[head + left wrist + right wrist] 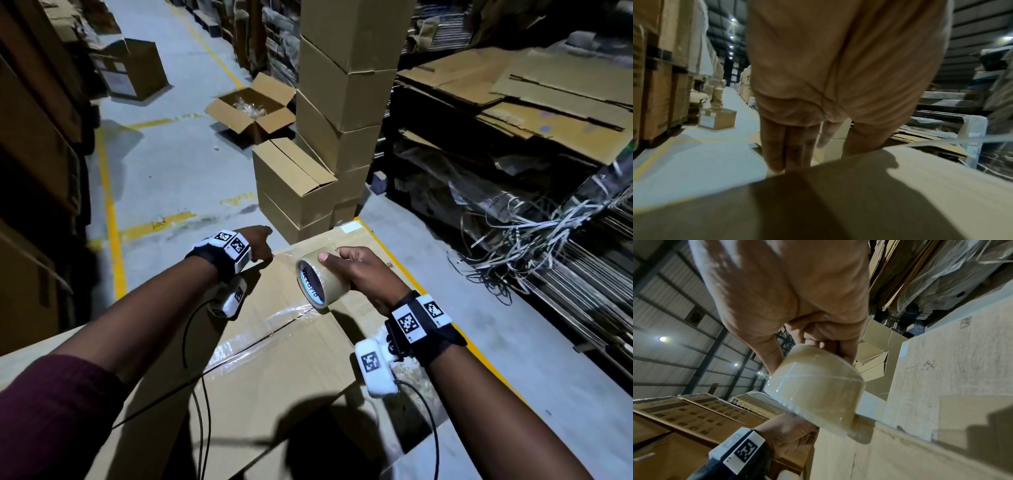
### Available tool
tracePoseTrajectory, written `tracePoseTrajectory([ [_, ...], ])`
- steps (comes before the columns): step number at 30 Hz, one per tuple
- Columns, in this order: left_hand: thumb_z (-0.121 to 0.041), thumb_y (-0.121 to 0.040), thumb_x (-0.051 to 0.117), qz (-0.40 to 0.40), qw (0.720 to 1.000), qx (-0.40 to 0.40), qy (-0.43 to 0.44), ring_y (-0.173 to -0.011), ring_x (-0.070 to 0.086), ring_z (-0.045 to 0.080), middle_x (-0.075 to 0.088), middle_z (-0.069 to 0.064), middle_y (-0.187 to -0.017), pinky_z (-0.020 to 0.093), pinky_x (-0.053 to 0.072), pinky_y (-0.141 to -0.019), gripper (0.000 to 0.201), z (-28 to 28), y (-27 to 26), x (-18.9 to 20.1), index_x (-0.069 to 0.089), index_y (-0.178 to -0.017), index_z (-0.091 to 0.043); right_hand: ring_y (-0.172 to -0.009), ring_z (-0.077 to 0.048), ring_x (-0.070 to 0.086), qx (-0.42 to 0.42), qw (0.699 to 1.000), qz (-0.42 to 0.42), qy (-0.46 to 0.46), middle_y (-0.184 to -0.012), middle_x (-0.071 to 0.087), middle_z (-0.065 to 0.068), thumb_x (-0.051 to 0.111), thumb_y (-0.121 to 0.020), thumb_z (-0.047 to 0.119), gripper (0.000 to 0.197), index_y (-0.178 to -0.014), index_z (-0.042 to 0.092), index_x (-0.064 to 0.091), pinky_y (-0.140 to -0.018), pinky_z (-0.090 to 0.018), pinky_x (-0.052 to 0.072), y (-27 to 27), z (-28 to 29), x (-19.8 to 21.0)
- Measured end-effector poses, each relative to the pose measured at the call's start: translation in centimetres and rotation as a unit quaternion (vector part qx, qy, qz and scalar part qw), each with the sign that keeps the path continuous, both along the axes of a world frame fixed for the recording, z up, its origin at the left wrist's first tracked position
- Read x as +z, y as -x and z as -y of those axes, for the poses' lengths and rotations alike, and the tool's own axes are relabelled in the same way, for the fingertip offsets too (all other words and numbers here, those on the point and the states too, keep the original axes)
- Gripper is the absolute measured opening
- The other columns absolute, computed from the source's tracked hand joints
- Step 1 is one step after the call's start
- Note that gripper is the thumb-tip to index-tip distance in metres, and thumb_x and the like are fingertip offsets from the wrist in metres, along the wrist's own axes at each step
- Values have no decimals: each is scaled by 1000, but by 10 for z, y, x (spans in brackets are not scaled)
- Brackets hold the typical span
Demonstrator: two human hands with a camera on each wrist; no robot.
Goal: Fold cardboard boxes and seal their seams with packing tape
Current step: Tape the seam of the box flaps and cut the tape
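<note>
**Tape roll gripped over a sealed box seam**

Clenched in the right hand (pixel 363 277): a tape roll (pixel 317 282), thumb on its near rim, fingers curled round the far side, core turned toward the left. Held just above the top of the large cardboard box (pixel 274 370), over the far end of its taped centre seam (pixel 260 337). Seen from the right wrist, the same tape roll (pixel 816 389) tilted, the fingers (pixel 844 350) wrapped over its upper edge, the box top below it.

Resting at the box's far left edge: the left hand (pixel 257 245), released, gripping nothing. From the left wrist, the fingers (pixel 785 146) straight and pointing down past that edge, the thumb (pixel 865 139) on or just above the box top; contact hard to judge. A clear strip of tape (pixel 953 141) stretched in the air just beyond the thumb, its ends out of view.

Clear tape shining along the seam, flaps closed beneath it.

Beyond the box, on the grey floor: a tall stack of closed cartons (pixel 342 85), an open carton (pixel 253 106) left of the stack. Right of the box, flattened cardboard sheets (pixel 548 89) piled on racks, with tangled strapping (pixel 534 222) below them.
</note>
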State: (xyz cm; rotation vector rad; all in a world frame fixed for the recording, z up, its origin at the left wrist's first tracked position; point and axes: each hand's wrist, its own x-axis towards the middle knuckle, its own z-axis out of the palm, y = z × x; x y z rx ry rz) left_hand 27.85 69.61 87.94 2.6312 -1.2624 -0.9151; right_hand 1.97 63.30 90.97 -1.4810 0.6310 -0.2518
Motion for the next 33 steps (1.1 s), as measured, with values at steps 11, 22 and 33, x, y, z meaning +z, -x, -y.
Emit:
tracePoseTrajectory([
  [11,-42,-89,73,-138,949,199,204,-53,51,22,51,-4,-41,26,41,-63,57,-21,36,-30,56,-41,-15,-77,-18,52,-14,997,-55,47,-78,55,-10,69,-73,81,89,-79,-8,62,-79,-36,40,5,-19,-6],
  [22,-75,-85,49,-32,993,88,72,-101,65,28,72,5,-111,31,48,-90,68,-11,31,-24,71,-103,-13,-72,-19,52,-33,996,-47,66,-76,54,-11,70,-89,55,60,-82,-3,59,-69,-30,42,111,-45,1],
  [33,-78,-84,50,-30,994,84,64,-82,68,23,74,0,-89,35,52,-84,65,-15,19,-25,76,-94,-20,-68,-22,50,-35,992,-106,64,-71,55,-12,71,-77,67,69,-78,-2,60,-71,-39,38,155,-58,-17],
])
